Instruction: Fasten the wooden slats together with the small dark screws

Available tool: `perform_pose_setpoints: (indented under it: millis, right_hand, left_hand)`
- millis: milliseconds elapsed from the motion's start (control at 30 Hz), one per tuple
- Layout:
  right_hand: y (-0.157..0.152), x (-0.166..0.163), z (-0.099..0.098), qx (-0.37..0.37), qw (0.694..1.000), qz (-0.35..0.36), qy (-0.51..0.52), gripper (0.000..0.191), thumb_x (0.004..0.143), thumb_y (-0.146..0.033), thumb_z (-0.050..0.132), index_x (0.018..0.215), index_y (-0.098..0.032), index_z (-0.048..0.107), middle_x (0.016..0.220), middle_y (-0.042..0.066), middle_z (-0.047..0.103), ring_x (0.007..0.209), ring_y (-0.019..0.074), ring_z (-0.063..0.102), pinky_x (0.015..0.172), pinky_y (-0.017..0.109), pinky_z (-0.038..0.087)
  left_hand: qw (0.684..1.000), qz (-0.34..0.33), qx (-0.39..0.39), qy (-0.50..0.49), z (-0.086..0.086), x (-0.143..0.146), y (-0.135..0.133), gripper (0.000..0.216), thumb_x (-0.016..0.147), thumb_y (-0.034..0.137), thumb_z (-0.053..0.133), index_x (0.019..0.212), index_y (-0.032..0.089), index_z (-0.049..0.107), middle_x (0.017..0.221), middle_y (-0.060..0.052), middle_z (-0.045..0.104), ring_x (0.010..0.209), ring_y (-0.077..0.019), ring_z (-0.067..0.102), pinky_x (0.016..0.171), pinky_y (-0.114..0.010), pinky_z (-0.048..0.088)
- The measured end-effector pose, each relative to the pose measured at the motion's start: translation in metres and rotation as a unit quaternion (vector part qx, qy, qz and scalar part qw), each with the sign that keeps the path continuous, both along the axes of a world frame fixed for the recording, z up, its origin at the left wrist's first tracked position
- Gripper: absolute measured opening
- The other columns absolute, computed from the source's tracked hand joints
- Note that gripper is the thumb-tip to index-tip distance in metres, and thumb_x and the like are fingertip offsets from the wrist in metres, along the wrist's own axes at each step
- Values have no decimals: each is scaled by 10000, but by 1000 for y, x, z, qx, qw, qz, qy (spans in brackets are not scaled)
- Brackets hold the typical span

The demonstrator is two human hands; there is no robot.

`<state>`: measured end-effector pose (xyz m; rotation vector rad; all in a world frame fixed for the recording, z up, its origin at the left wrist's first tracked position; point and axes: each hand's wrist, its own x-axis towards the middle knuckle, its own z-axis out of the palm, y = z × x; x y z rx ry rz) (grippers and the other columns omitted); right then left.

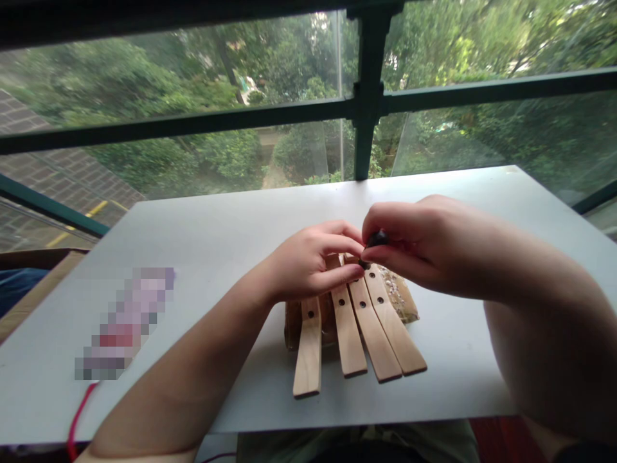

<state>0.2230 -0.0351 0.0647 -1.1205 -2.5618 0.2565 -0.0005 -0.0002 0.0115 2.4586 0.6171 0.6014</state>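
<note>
My right hand is closed round a short black tool, its narrow dark end pointing down at the wooden slats. My left hand rests over the upper part of the slats, thumb and fingers bent toward the tool's lower end; what lies between their tips is hidden. Several pale wooden slats fan out toward me, each with dark round holes or screw heads. They lie on a brown block with a shiny, bubbly surface. Both hands cover the slats' far ends.
The white table reaches to a window with dark green bars. On the left lies a blurred pinkish, flat object with a red cord hanging over the near edge. A cardboard box stands beyond the table's left side.
</note>
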Motion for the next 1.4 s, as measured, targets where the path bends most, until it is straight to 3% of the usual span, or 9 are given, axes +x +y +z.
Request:
perform_pose_setpoints:
  millis: [167, 300, 667, 933, 1100, 1233, 1400]
  right_hand:
    - [0, -11, -3, 26, 999, -41, -17, 310, 930, -445, 521, 728, -216, 464, 544, -49, 408, 498, 95, 295, 524, 274, 216]
    - [1, -16, -3, 14, 997, -67, -40, 378, 930, -453, 480, 641, -211, 456, 483, -46, 336, 473, 99, 245, 515, 285, 194]
    - [1, -14, -2, -10, 994, -83, -65, 437, 947, -496, 426, 625, -205, 483, 474, -29, 379, 455, 101, 264, 501, 284, 197]
    - [1, -17, -3, -30, 996, -62, -53, 280, 904, -388, 474, 694, -217, 545, 516, -27, 467, 485, 105, 332, 519, 276, 228]
    - [0, -17, -4, -18, 997, -61, -42, 320, 917, -421, 456, 692, -219, 561, 498, -31, 455, 483, 104, 301, 509, 271, 222]
    - [0, -19, -5, -8, 997, -71, -42, 359, 913, -439, 450, 665, -203, 555, 477, -26, 418, 470, 99, 259, 496, 273, 203]
    - [0, -21, -5, 0, 997, -67, -42, 361, 915, -444, 461, 661, -205, 551, 477, -24, 416, 471, 103, 262, 496, 270, 200]
  left_hand:
    - [1000, -1, 0, -8, 0, 0, 0, 152, 908, 305, 643, 978, 196, 724, 1127, -41, 660, 1036, -158, 623, 920, -257, 488]
    - [1000, 5, -12, -5, 1, 1, -1, 154, 913, 317, 643, 980, 202, 722, 1140, -39, 655, 1045, -156, 621, 930, -252, 486]
    - [1000, 12, -8, -6, 0, 2, -1, 140, 906, 282, 631, 985, 197, 711, 1117, -44, 661, 1005, -155, 627, 909, -252, 498]
    - [1000, 8, 2, -14, -1, 2, -1, 116, 881, 177, 604, 951, 196, 695, 1120, -48, 668, 1028, -163, 623, 935, -268, 497]
    - [1000, 20, 1, -18, 0, 2, -2, 89, 882, 248, 639, 930, 181, 672, 1094, -49, 667, 1001, -162, 620, 910, -267, 488]
    - [999, 26, -9, -15, 1, 3, -3, 238, 844, 363, 707, 975, 173, 650, 1050, -51, 668, 975, -180, 617, 877, -281, 487]
    - [999, 34, -23, -23, 1, 4, -2, 209, 886, 356, 655, 972, 165, 645, 1031, -51, 666, 953, -173, 616, 864, -281, 488]
